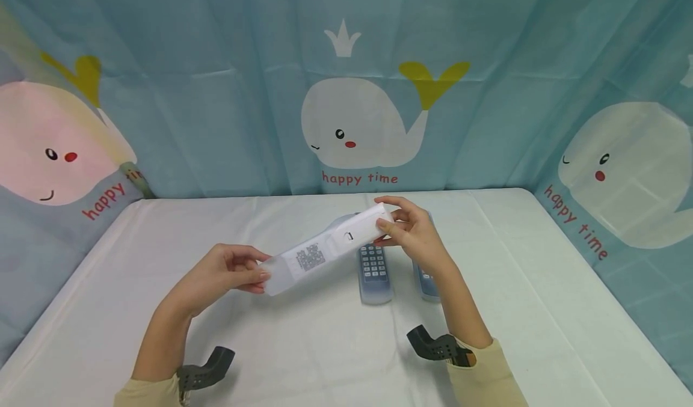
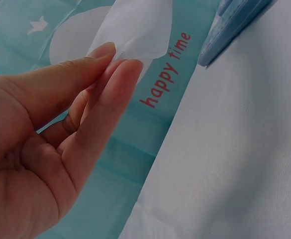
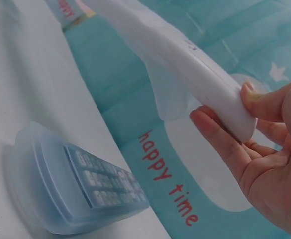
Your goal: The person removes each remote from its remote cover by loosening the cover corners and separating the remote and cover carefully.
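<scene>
Item in hand: I see a white remote [image 1: 330,247] held above the desk [image 1: 541,311], back side up, a code label and a small latch showing, lying at a slant from near left to far right.
Sleeve: a translucent cover [image 2: 135,27] hangs loose past the remote's near end; the far end looks bare.
Left hand: my left hand [image 1: 227,275] pinches the loose cover end between thumb and fingertips [image 2: 113,67]; it is closed on film only, not on the remote body.
Right hand: my right hand [image 1: 414,235] grips the far end of the remote, thumb on one face, fingers [image 3: 220,137] curled under the other.
Handling advice: I judge the cover should be drawn straight along the remote's length, with the right-hand grip kept firm on the hard body and the pinch kept shallow, so the film does not bunch or tear.
Other items: two covered remotes, one [image 1: 375,269] with keypad up and a second [image 1: 425,281] just beside it, lie on the desk under the held one.
Surface: white cloth, creased.
Room: teal whale-print curtain [image 1: 346,82] reading "happy time" on three sides.
</scene>
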`<state>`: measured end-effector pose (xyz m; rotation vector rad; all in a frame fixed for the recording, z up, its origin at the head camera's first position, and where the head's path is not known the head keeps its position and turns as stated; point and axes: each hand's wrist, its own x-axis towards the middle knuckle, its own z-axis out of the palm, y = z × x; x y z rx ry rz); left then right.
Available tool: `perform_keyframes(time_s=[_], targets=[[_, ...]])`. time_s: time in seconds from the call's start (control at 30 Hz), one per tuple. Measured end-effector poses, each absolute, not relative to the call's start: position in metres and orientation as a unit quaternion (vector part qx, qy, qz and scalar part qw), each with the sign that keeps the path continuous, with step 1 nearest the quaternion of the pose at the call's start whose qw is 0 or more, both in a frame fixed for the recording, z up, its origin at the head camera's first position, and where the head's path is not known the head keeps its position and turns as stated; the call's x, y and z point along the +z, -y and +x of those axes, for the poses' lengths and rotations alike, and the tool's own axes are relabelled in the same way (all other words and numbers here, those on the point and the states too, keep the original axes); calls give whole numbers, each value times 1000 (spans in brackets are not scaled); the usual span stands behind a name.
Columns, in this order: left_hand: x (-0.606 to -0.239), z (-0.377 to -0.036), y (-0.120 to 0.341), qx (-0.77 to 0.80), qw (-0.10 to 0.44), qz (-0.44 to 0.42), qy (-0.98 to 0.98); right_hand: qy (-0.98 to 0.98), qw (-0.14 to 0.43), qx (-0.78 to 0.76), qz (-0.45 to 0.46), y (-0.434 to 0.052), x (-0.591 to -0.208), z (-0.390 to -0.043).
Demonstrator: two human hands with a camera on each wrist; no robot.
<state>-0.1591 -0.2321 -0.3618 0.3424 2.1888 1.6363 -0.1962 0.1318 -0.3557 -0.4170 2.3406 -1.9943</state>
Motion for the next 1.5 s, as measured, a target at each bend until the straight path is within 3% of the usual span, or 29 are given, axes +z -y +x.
perform_keyframes(time_s=[1.5], targets=[[-362, -158, 239, 578, 195, 129, -782, -757, 5, -641, -127, -139, -358, -198]])
